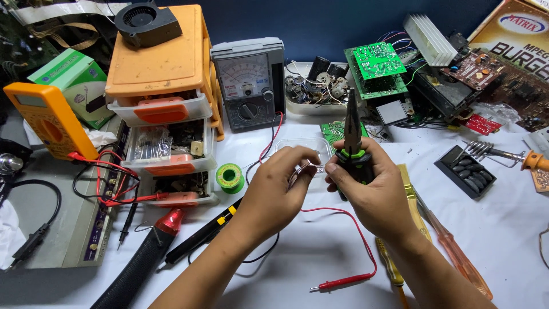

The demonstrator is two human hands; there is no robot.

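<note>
Bare hands [274,191], slim steel rubber-handled pliers [353,140]

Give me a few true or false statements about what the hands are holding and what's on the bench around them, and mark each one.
1. The right hand holds needle-nose pliers with black and green grips, tips pointing up. True.
2. The left hand grips a soldering iron. False: it pinches a small clear part; what it is cannot be told.
3. The red test probe lies on the white table near the wrists. True.
4. The green solder spool sits on top of the orange drawer cabinet. False: it sits on the table beside the drawers.
5. The analog multimeter stands behind the hands. True.
</note>
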